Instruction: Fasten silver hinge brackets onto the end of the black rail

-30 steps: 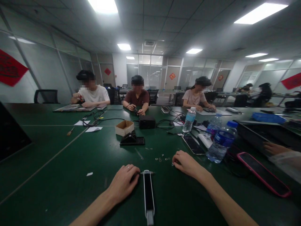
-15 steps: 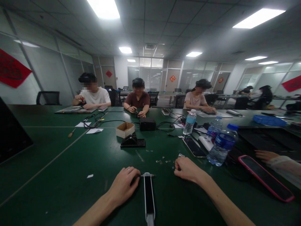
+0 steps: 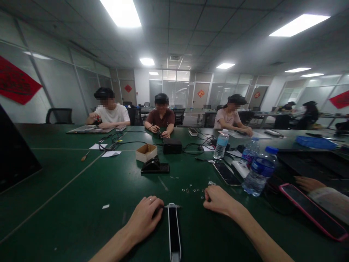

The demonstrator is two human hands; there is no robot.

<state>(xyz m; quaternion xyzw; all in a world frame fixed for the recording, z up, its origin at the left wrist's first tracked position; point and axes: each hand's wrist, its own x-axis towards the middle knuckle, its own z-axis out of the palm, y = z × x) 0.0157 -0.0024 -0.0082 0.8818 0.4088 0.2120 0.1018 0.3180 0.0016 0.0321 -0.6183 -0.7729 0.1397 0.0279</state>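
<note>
- The left hand [image 3: 144, 214] is resting at about 6 o'clock, its fingers curling down beside the top end of a black bar [image 3: 174, 233] with metal ends. Whether it is gripping the bar, I cannot tell.
- The right hand [image 3: 218, 202] is resting on the surface [image 3: 68, 189] at about 5 o'clock, loosely curled at the edge of the small metal parts [image 3: 192, 191]. Whether it is pinching one, I cannot tell.
- The hands are staying apart, with the bar and the parts between them.
- The parts are lying scattered at about 12 o'clock from the bar, just above the right hand.
- A phone [image 3: 226, 174] and a water bottle [image 3: 260, 173] are standing close by at 2 o'clock – the nearest things beyond the parts.
- A neighbor's hand [image 3: 308, 183] is resting at 3 o'clock, beyond a pink-cased phone [image 3: 313, 213].
- A cardboard box [image 3: 145, 153] and a black case [image 3: 171, 146] are sitting farther off at 12 o'clock.
</note>
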